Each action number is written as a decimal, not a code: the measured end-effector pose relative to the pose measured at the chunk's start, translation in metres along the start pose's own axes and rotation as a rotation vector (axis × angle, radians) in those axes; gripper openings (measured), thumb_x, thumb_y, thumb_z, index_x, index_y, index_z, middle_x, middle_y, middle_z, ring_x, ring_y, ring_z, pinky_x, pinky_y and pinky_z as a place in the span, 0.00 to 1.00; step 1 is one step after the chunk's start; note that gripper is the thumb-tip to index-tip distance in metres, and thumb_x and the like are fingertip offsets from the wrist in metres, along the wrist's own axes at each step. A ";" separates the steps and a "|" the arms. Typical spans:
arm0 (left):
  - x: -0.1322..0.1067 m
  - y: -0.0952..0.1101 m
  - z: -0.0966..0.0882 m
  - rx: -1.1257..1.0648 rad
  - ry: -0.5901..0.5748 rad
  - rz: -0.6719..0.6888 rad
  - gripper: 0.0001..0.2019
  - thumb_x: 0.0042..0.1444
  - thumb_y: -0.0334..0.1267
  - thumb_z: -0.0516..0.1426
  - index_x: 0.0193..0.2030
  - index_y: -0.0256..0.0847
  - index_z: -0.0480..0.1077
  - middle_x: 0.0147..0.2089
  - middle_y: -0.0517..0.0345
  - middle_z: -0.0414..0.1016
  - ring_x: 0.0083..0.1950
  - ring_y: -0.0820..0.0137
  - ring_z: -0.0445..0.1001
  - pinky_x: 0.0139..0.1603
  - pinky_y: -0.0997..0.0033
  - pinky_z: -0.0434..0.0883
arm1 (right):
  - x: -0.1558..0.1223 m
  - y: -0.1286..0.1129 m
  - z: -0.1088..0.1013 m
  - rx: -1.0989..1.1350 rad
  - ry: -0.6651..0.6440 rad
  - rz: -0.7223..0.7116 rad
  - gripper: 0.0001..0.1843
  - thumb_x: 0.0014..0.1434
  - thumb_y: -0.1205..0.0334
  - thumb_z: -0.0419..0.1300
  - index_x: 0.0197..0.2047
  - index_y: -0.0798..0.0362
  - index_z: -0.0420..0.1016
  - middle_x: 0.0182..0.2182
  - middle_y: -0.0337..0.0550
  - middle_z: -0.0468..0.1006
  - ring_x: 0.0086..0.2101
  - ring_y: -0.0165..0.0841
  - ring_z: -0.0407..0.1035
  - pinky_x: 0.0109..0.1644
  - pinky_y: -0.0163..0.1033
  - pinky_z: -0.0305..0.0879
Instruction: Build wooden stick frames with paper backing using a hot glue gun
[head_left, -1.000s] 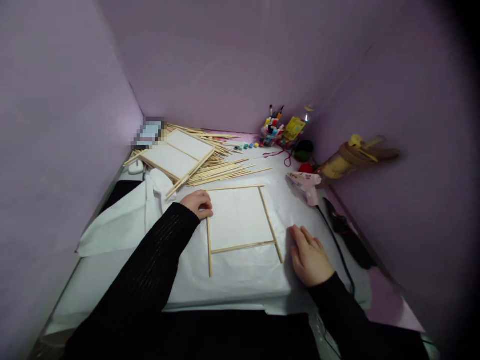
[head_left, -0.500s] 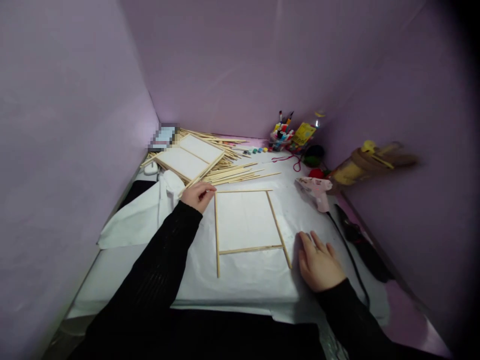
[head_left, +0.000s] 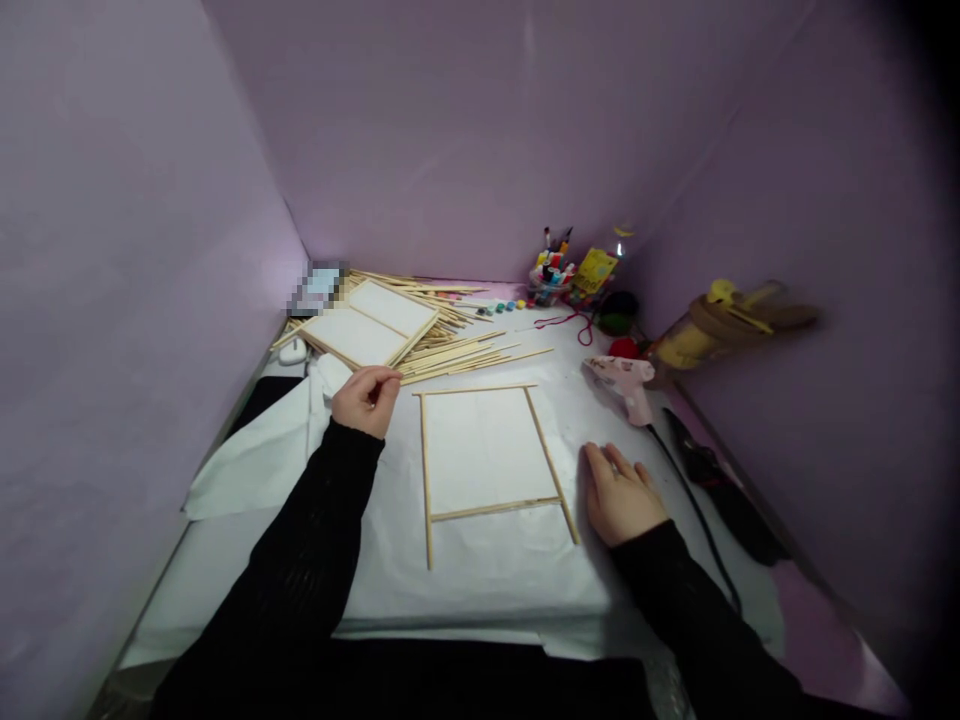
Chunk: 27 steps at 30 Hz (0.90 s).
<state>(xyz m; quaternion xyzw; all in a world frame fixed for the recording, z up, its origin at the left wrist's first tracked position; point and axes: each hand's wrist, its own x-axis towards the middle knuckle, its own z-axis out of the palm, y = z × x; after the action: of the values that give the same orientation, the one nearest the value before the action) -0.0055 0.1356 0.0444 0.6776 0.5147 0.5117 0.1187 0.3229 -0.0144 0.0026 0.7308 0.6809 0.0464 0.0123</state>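
We rest our right hand [head_left: 621,497] flat beside the stick frame [head_left: 491,460]; our left hand [head_left: 365,399], fingers curled, hovers near the stick pile [head_left: 450,352].

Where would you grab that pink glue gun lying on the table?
Probably by its handle, reaching with the right hand from the near side: the glue gun lies on its side, handle toward the person, cord trailing off it, nozzle pointing left.
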 end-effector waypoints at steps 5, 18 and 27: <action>-0.003 0.001 0.005 0.044 -0.052 0.031 0.08 0.55 0.38 0.55 0.34 0.39 0.75 0.35 0.57 0.77 0.33 0.73 0.72 0.29 0.75 0.67 | -0.011 0.002 0.004 0.001 0.004 -0.022 0.25 0.55 0.76 0.47 0.57 0.64 0.63 0.42 0.55 0.79 0.54 0.42 0.64 0.56 0.51 0.56; -0.008 -0.005 0.017 -0.008 -0.095 0.232 0.07 0.55 0.35 0.56 0.32 0.38 0.75 0.33 0.56 0.77 0.28 0.75 0.70 0.26 0.77 0.66 | -0.005 0.016 0.019 0.106 0.252 -0.046 0.18 0.58 0.70 0.50 0.47 0.56 0.76 0.35 0.50 0.81 0.42 0.40 0.71 0.50 0.44 0.60; -0.013 -0.006 0.021 -0.025 -0.129 0.216 0.07 0.54 0.34 0.55 0.31 0.38 0.75 0.32 0.56 0.77 0.25 0.76 0.68 0.27 0.76 0.67 | 0.033 0.024 0.026 0.447 0.169 0.104 0.11 0.52 0.67 0.50 0.30 0.53 0.75 0.31 0.48 0.77 0.35 0.38 0.70 0.42 0.41 0.65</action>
<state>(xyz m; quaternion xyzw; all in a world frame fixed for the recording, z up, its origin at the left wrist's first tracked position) 0.0089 0.1354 0.0241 0.7590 0.4237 0.4833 0.1042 0.3512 0.0178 -0.0196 0.7429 0.6343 -0.0440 -0.2093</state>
